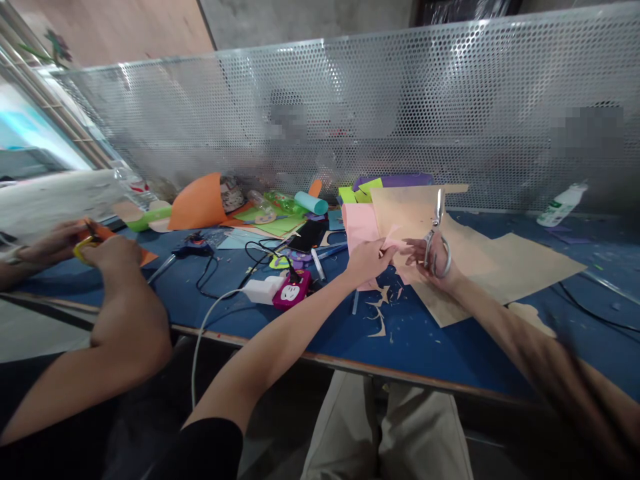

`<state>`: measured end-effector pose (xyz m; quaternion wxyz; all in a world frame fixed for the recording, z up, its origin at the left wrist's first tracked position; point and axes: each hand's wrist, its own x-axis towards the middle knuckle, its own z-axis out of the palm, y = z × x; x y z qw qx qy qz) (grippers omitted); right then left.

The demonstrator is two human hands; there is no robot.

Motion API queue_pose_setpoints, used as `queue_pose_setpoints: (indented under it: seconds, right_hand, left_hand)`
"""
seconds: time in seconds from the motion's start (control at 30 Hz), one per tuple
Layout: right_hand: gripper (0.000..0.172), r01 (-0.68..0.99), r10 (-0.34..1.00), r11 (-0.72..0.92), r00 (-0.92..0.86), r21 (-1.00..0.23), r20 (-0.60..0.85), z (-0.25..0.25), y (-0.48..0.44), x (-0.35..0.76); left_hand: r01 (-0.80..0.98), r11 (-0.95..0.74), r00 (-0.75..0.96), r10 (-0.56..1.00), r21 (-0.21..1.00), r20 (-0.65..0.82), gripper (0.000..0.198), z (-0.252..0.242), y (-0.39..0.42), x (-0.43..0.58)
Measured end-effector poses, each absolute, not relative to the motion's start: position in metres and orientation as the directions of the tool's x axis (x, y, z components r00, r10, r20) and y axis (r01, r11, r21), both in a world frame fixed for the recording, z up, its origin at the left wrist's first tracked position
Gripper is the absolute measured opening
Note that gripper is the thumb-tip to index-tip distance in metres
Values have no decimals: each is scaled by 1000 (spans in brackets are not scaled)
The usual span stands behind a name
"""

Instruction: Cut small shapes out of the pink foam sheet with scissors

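Observation:
My left hand (369, 263) is closed, pinching a small piece of pink paper (395, 235) over the blue table. Close beside it, my right hand (441, 265) has silver scissors (439, 212) hooked on its fingers, with the blades pointing up and away. The right fingertips reach to the pink paper too; whether they grip it I cannot tell. Behind my left hand lies a larger pink sheet (357, 221). Large tan sheets (493, 257) spread beneath and beyond my right hand. Thin paper scraps (381, 320) are scattered in front of my hands.
At left, another person's hands (113, 250) hold yellow-handled scissors and orange paper. A magenta power strip (293, 290) with a white plug and cables sits left of my forearm. Near it lie a hot glue gun (193, 245) and a marker (318, 264). A white bottle (563, 204) stands before the perforated metal screen (475, 100).

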<state>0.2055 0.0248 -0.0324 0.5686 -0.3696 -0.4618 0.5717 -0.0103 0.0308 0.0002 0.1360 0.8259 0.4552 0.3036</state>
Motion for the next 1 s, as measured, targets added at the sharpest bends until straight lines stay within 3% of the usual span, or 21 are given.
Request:
queue_pose_setpoints:
  seconds: [0.17, 0.4, 0.77, 1.0]
  right_hand:
    - [77, -284, 993, 86, -58, -955, 106, -39, 31, 209]
    - [52, -169, 954, 225, -163, -960, 252, -42, 23, 207]
    - [45, -12, 896, 338, -302, -941, 326, -37, 14, 204]
    - [47, -41, 927, 237, -289, -971, 239, -41, 17, 214]
  left_hand:
    - [626, -530, 378, 848, 573, 371, 42, 1, 31, -11]
    - [380, -494, 304, 865, 782, 399, 41, -7, 37, -13]
    - [216, -509, 303, 846, 833, 439, 31, -18, 42, -11]
    - [282, -484, 149, 875, 828, 461, 37, -11, 38, -12]
